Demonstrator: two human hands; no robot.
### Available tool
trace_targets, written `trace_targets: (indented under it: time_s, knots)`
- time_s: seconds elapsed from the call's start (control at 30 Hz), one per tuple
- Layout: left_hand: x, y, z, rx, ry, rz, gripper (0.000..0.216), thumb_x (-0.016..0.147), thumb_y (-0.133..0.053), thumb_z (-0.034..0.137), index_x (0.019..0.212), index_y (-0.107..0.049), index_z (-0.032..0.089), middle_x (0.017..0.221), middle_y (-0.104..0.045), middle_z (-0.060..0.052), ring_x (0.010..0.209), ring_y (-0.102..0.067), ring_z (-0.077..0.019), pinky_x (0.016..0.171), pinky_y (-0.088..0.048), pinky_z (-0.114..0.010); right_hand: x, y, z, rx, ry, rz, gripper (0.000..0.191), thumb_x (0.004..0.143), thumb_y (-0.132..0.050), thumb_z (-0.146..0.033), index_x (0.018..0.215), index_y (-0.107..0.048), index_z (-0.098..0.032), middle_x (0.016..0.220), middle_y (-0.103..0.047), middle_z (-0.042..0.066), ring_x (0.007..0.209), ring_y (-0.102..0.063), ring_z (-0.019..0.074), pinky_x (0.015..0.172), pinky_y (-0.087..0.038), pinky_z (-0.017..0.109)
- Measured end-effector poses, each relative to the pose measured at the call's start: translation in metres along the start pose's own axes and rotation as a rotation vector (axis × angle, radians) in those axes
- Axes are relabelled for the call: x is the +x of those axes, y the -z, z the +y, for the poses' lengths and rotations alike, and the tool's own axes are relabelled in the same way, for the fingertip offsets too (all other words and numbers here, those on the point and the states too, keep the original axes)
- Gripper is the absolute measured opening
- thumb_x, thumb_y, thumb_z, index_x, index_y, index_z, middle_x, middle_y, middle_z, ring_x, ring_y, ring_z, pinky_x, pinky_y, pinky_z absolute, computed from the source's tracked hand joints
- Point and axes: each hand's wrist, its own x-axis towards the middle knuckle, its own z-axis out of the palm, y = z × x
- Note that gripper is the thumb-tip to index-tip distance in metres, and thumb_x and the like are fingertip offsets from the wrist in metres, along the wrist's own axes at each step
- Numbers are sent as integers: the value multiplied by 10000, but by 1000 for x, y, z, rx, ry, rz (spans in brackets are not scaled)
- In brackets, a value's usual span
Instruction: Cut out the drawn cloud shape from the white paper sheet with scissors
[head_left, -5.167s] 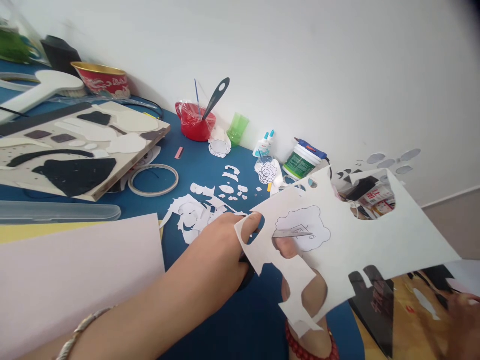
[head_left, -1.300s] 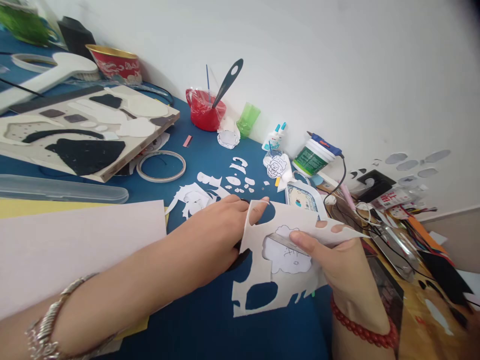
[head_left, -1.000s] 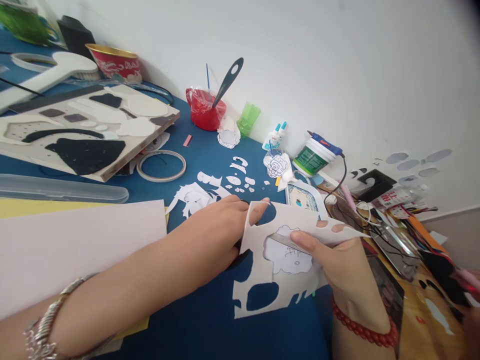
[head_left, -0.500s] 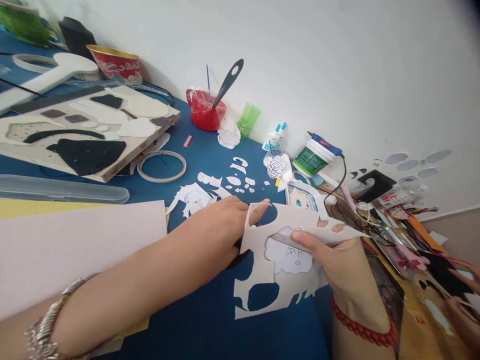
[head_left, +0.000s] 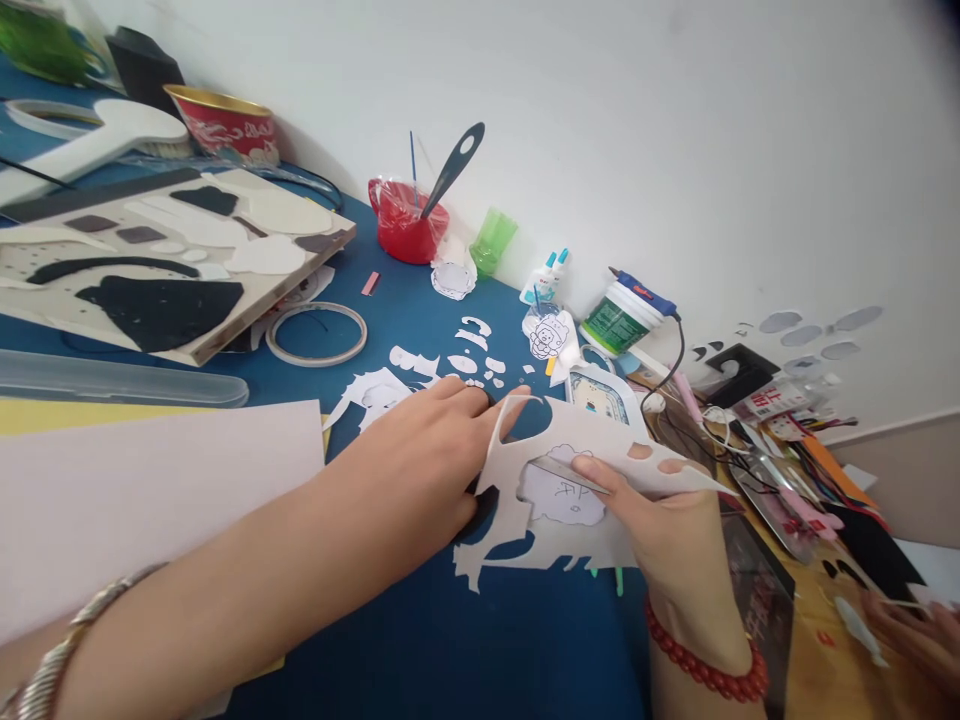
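Note:
A white sheet of paper (head_left: 495,545) with several cut-out holes is pinched in my right hand (head_left: 652,510), thumb on top and fingers beneath. On it lies a cloud-shaped outline (head_left: 562,508) with pen marks. My left hand (head_left: 442,450) is closed at the sheet's left edge, around the dark handle of a pair of scissors; most of the handle is hidden. The grey scissor blade (head_left: 566,472) lies across the outline, close to my right thumb. Small white paper cutouts (head_left: 471,345) and scraps (head_left: 375,390) are scattered beyond my left hand.
On the blue table stand a red cup (head_left: 409,232), green plastic cup (head_left: 493,242), glue bottles (head_left: 544,278) and white-green tub (head_left: 619,318). A tape roll (head_left: 316,335) and board with shapes (head_left: 172,265) lie left. Another person's hand (head_left: 911,640) is at far right.
The sheet has tilted, its lower edge rising, and shifted slightly left with both hands. The scissor blade is at a steeper slant. The other person's hands have moved lower at the right.

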Motion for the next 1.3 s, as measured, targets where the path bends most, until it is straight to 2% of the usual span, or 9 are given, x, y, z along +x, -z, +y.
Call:
trace_targets:
  time_s: [0.13,0.27,0.4,0.67,0.8,0.9,1.0,1.17,1.3]
  knots:
    - [-4,0,-4,56,-10,6,715,711,-504,85,1420,-404,102,1009,-633,-103,1014,-545,-310,844,-473,-428,-2,-4,-5,31,49,-17,68,764,-786,-205,807,-779,-257,865,-737,-20,783,-708,180,670,-596,192]
    - [-8,-1,-7,45,-25,76,725,711,-478,71,1430,-385,76,1090,-613,-123,1052,-518,-295,901,-451,-417,-3,-4,-5,23,68,47,50,757,-793,-208,790,-781,-244,830,-738,-6,752,-711,187,655,-600,198]
    - [-5,2,-6,27,-19,88,656,705,-484,85,1361,-484,113,975,-628,-91,970,-541,-289,848,-474,-421,-5,-3,0,18,48,46,16,803,-771,-248,808,-779,-235,816,-734,2,737,-708,180,633,-597,192]
    - [-7,11,-2,248,80,103,656,789,-516,122,1435,-405,154,1018,-651,-113,978,-577,-315,836,-501,-470,-6,-9,-3,-59,144,297,35,758,-799,-216,739,-770,-208,792,-736,12,707,-717,203,565,-589,177]
    - [-9,10,5,266,131,55,595,778,-485,93,1370,-477,156,1028,-663,-122,985,-603,-309,824,-522,-450,-6,-12,-2,-76,178,349,29,769,-790,-216,788,-775,-201,851,-738,28,754,-716,214,626,-605,218]
    - [-10,5,12,255,169,44,632,749,-484,73,1378,-437,124,1042,-663,-131,985,-612,-304,808,-525,-429,-8,-13,2,-80,154,367,48,757,-802,-231,751,-772,-193,837,-736,34,729,-710,212,597,-599,220]
    - [-10,1,16,227,214,73,541,733,-471,65,1272,-476,109,964,-653,-125,903,-620,-301,709,-519,-400,-6,-13,6,11,90,330,101,767,-798,-268,727,-766,-181,808,-728,47,755,-707,224,615,-602,242]
    - [-7,-2,16,12,268,40,245,747,-443,91,971,-461,189,820,-603,-72,778,-604,-275,587,-445,-351,0,-15,11,287,-27,235,180,768,-804,-327,898,-770,-206,966,-719,57,978,-668,246,907,-562,370]
    - [-5,-4,14,-161,293,47,274,726,-461,73,946,-402,226,834,-601,-45,806,-601,-258,602,-429,-328,2,-15,10,412,-82,160,193,767,-806,-337,939,-765,-258,1057,-703,33,1048,-643,240,953,-535,377]
